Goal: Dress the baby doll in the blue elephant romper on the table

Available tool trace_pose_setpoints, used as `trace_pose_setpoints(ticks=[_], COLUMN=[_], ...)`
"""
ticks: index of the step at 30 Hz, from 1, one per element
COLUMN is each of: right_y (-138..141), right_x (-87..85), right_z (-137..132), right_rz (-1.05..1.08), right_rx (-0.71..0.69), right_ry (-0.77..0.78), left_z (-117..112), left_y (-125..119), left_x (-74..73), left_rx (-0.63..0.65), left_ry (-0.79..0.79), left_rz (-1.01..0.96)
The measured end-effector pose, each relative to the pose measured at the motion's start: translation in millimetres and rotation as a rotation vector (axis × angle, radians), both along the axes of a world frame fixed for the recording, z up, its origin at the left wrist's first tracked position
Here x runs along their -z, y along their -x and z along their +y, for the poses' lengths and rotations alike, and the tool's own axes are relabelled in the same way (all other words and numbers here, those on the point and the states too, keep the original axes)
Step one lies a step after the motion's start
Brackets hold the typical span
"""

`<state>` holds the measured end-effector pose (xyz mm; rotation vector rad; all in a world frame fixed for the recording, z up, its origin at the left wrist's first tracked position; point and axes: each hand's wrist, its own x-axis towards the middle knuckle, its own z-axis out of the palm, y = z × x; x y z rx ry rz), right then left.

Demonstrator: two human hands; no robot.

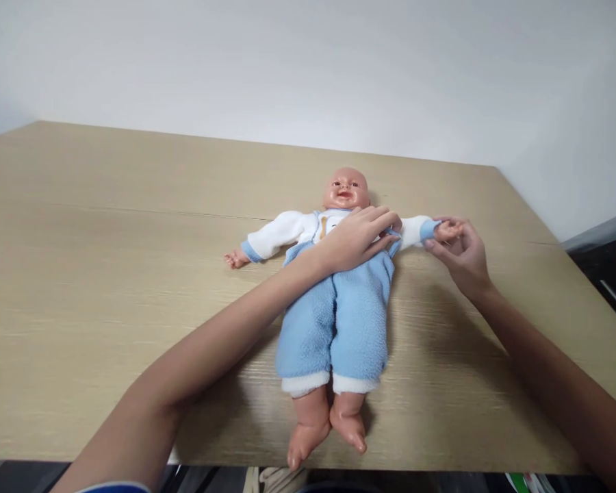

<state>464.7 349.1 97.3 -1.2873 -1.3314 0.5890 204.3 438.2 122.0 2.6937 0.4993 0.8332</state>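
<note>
A baby doll lies on its back, wearing a white long-sleeved top and fuzzy blue overalls with white leg hems. Across its chest rests my left hand, its thumb and fingers closed around the blue edge of the clothes near the shoulder on the right. My right hand grips the doll's outstretched arm at the blue sleeve cuff, thumb below and fingers behind the small plastic hand. The other white sleeve stretches out to the left, untouched. My left hand hides part of the chest print.
The doll lies on a wide wooden table, its bare feet close to the front edge. Behind stands a plain white wall. A dark object is beyond the table's right edge.
</note>
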Motion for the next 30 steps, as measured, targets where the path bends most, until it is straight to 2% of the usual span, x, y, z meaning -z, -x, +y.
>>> trace_pose_setpoints(ticks=[3,6,12,15,19,23,26,28,30], right_y=[23,41,56,59,62,63,60,58,56], right_x=[-4.4,-2.5,8.7,10.9,9.6,7.3,11.2,18.0,26.2], right_z=[21,31,22,13,6,2,1,3,6], right_rz=[0.024,-0.077,-0.234,-0.283,-0.293,-0.216,-0.073,0.049,0.082], right_rx=[-0.042,-0.108,-0.172,-0.18,-0.195,-0.199,-0.224,-0.217,-0.189], right_ry=[-0.009,-0.046,-0.147,-0.138,-0.16,-0.114,-0.005,0.066,0.132], left_z=[-4,-7,-13,-14,-6,8,12,11,9], left_y=[3,7,14,15,12,7,4,4,4], left_x=[-1.8,-2.1,-3.6,-10.2,-19.5,-15.4,-8.0,-5.4,-4.9], left_rx=[0.026,0.024,-0.082,-0.079,-0.083,-0.175,-0.278,-0.302,-0.3], left_ry=[-0.045,-0.132,-0.236,-0.159,0.07,0.25,0.279,0.247,0.213], left_rz=[-0.027,-0.034,-0.071,-0.123,-0.219,-0.19,-0.087,-0.023,0.031])
